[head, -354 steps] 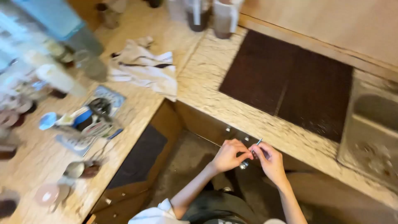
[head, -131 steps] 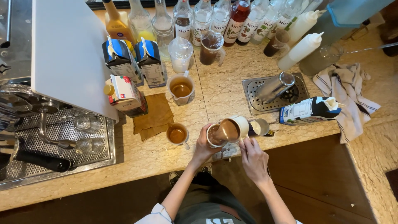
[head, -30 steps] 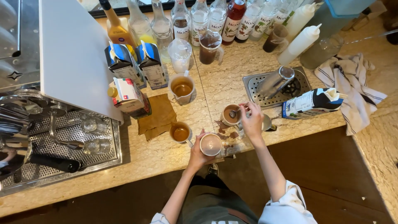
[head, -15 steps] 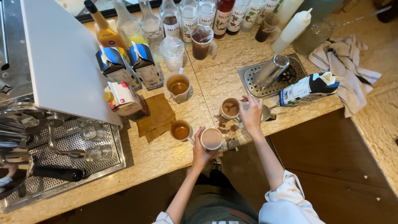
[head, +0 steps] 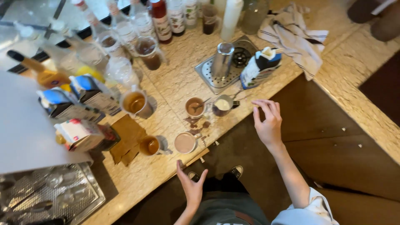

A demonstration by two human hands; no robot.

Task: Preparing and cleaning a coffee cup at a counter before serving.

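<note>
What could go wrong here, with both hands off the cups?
1. The cup of pale brown drink sits close to the counter's front edge; the left hand, open just below it, could knock it off.
2. Brown spills lie between the cups; a cup slid through them may smear or slip.
3. The right hand hangs open off the counter beside the small pitcher; a careless swing back could tip it.

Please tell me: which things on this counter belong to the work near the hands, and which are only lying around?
In use:
left hand, open, nearest the pale drink cup
right hand, open, nearest the small metal pitcher
brown drink cup with spoon

Lying about:
striped cloth
syrup bottles
cartons
</note>
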